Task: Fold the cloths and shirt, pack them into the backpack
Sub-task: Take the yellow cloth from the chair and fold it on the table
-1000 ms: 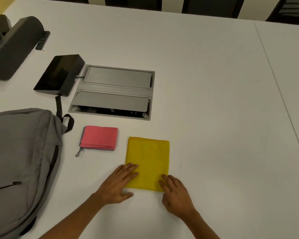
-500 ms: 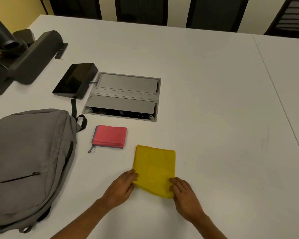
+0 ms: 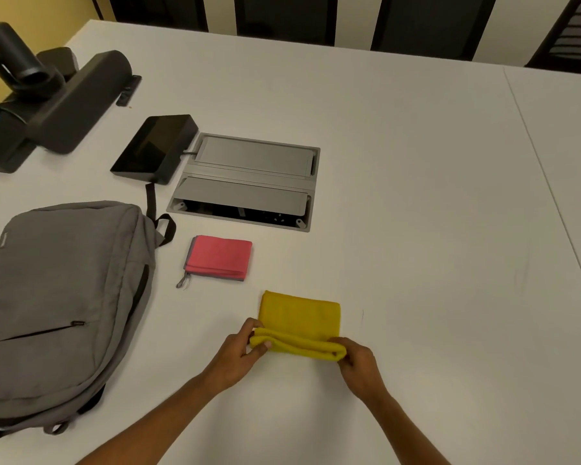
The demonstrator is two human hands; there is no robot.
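Near edge of folded yellow microfibre cloth (image 3: 299, 325) is pinched at both corners, by left hand (image 3: 239, 355) and right hand (image 3: 359, 365), on white tabletop (image 3: 416, 196). Folded pink cloth (image 3: 219, 257) lies beside grey fabric backpack (image 3: 61, 297). No legible writing.

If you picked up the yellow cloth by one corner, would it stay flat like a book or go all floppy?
Probably floppy: the yellow cloth bends softly where the left hand and right hand pinch its near edge into a roll. It looks light, since fingertips alone lift that edge. It likely would unfold if held by one corner, as nothing fastens the layers.
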